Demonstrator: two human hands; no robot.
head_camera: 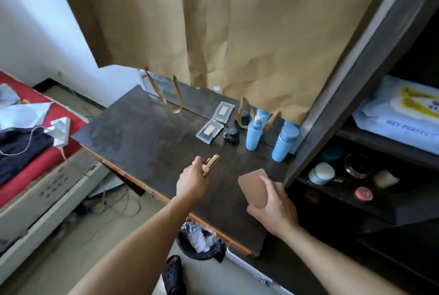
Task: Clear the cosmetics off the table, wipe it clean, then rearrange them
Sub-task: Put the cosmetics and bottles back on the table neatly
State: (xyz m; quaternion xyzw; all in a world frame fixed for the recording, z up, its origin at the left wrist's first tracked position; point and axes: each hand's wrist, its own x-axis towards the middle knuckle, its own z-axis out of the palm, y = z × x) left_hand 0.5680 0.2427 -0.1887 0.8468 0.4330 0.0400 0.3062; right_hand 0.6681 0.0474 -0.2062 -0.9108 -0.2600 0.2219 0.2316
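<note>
The left hand [192, 183] reaches over the middle of the dark table [142, 133] and pinches a gold tube [212, 163] between thumb and fingers; the tube slants up and to the right, just above the tabletop. The right hand [273, 204] is at the near right of the table, its fingers curled round a pink-brown flat case [254, 186], which it holds tilted above the surface close to the shelf unit. At the far right of the table, other cosmetics stand in a row: a clear square case [209, 131], just right of it a small black jar [231, 135], then a blue pump bottle [253, 135] and a blue capped bottle [283, 145] nearest the shelf. Creased brown paper [237, 21] hangs behind them. On the shelf [337, 196] to the right lie a pack of wipes [401, 114] above and a white jar [320, 173] below. A lined bin [199, 242] stands under the table's near edge.
</note>
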